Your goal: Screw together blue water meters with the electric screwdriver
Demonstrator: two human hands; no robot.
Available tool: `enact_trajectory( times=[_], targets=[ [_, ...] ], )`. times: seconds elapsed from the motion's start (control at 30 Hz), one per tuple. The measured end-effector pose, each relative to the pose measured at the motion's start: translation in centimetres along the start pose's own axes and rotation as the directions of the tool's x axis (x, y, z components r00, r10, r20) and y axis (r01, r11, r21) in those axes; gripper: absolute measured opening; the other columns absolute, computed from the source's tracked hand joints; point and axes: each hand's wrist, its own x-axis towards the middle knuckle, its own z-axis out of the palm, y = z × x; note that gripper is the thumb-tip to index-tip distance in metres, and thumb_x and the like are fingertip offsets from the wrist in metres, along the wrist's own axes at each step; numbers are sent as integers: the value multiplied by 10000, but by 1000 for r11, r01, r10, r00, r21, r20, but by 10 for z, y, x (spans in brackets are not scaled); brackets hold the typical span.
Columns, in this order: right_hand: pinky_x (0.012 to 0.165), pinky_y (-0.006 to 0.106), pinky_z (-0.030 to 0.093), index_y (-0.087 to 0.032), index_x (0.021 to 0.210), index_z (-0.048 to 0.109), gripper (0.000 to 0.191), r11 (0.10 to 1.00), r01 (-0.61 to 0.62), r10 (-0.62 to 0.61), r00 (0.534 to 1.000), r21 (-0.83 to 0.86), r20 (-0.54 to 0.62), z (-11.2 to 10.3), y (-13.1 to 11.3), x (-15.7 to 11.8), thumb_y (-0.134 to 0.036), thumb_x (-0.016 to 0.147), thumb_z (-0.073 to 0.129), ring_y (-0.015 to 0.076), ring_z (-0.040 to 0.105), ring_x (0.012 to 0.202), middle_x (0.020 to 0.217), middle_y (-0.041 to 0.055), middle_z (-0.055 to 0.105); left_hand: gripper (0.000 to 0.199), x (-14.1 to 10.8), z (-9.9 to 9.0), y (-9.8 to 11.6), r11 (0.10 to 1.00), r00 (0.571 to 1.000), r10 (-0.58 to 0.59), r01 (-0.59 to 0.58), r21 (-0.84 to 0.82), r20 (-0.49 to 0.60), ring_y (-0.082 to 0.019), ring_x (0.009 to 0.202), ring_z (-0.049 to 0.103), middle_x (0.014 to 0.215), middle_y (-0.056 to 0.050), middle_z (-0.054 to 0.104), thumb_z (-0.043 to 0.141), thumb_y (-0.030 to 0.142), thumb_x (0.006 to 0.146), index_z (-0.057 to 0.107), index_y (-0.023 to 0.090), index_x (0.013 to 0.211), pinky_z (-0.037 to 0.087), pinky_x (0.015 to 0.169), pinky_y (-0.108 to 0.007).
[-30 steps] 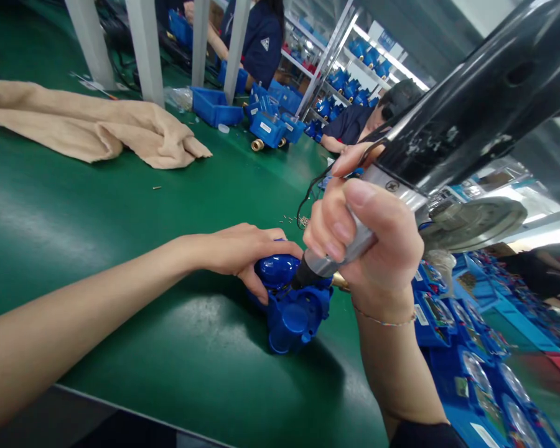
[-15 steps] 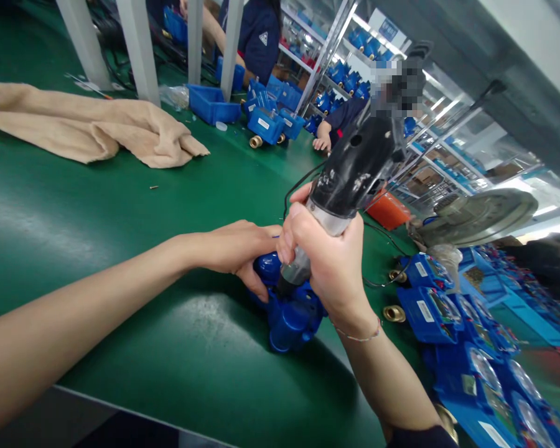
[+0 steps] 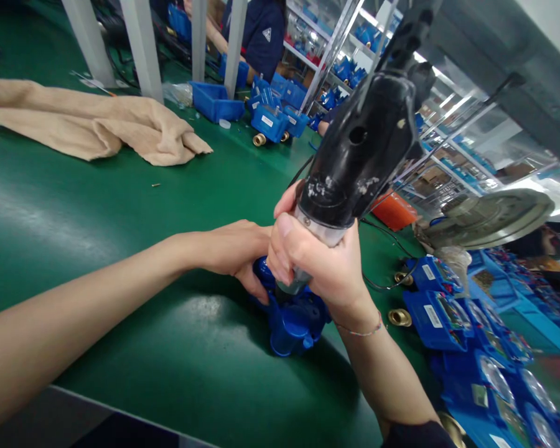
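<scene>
My left hand (image 3: 228, 255) grips the top of a blue plastic water-meter housing (image 3: 292, 330), which rests on the green bench mat (image 3: 121, 298). My right hand (image 3: 312, 258) is wrapped around a black electric screwdriver (image 3: 354, 149) with a worn, scratched body. Its lower metal end points down into the housing, right beside my left fingers. My right hand hides the tip and the spot where it meets the blue plastic. A thin black cable runs from the screwdriver down to the right. A beaded bracelet circles my right wrist.
A beige cloth (image 3: 88, 121) lies at the left of the bench. Blue bins (image 3: 217, 102) and loose brass fittings (image 3: 399, 317) sit along it. Blue meters (image 3: 436, 320) crowd the right side, near a fan (image 3: 485, 218). A co-worker (image 3: 261, 37) works beyond white posts (image 3: 142, 50).
The screwdriver has swung from leaning right to nearly upright, and my right hand has moved left over the housing. My left hand and the housing stay in place.
</scene>
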Motion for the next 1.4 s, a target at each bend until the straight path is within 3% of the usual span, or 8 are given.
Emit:
enact_trajectory(
  times=[0.43, 0.67, 0.87, 1.0, 1.13, 1.23, 1.27, 1.4],
  targets=[
    [414, 223, 379, -217, 846, 476, 208, 990, 33, -40, 998, 136, 54, 1, 2, 3, -265, 812, 675, 83, 426, 356, 460, -112, 487, 579, 0, -1, 1, 999, 1000, -18, 19, -45, 4, -207, 1094, 632, 1110, 21, 701, 808, 436, 659, 673, 92, 1105, 469, 942, -296],
    [432, 232, 393, -224, 853, 469, 240, 996, -2, -10, 991, 94, 132, -3, -2, 6, -336, 820, 679, 93, 444, 383, 479, -106, 481, 457, -2, 1, -2, 999, 998, -51, 52, -6, 21, -224, 1067, 644, 1136, 40, 697, 820, 470, 655, 708, 142, 953, 470, 907, -278],
    [451, 210, 400, -221, 878, 503, 143, 988, 27, -51, 988, 155, 148, -8, -11, 8, -293, 875, 627, 79, 443, 391, 503, -106, 512, 662, 0, 1, -6, 1000, 999, 13, -13, 11, 44, -286, 1151, 606, 1257, 10, 645, 851, 508, 621, 628, 268, 1196, 468, 924, -309],
    [399, 199, 371, -223, 862, 499, 161, 959, 194, -191, 981, 207, -35, -23, -52, 5, -275, 828, 648, 71, 372, 356, 485, -121, 449, 811, 1, -4, 0, 999, 996, -23, 20, 32, 90, -258, 1085, 633, 1252, 13, 591, 834, 526, 639, 474, 369, 1348, 466, 878, -278],
    [381, 190, 341, -206, 802, 507, 216, 939, 343, -321, 892, 15, -317, -64, -87, -8, -291, 736, 694, 63, 338, 369, 469, -111, 426, 807, 1, -8, 8, 996, 990, -47, 36, 81, 134, -256, 1074, 630, 1348, -28, 497, 785, 588, 674, 431, 363, 1363, 473, 867, -288],
    [399, 211, 367, -207, 821, 496, 301, 970, 148, -227, 829, -191, -511, -104, -73, -26, -412, 710, 686, 72, 361, 389, 488, -104, 404, 856, 2, -5, 14, 980, 993, -37, 15, 198, 110, -316, 1204, 559, 1490, -91, 375, 778, 551, 699, 374, 334, 1422, 462, 951, -366],
    [417, 224, 394, -215, 832, 476, 327, 960, -23, -145, 810, -278, -568, -117, -60, -34, -469, 724, 651, 79, 381, 400, 508, -101, 402, 889, 2, -2, 17, 969, 995, -28, 3, 247, 95, -337, 1272, 503, 1519, -108, 349, 791, 516, 697, 352, 317, 1443, 437, 999, -400],
    [446, 269, 438, -203, 822, 457, 358, 875, -293, -32, 759, -385, -650, -159, -1, -65, -513, 755, 623, 123, 491, 431, 563, -45, 497, 1100, 6, 20, 32, 893, 996, -39, -1, 450, 81, -396, 1431, 270, 1553, -153, 337, 882, 390, 592, 272, 250, 1497, 296, 1110, -558]
  ],
)
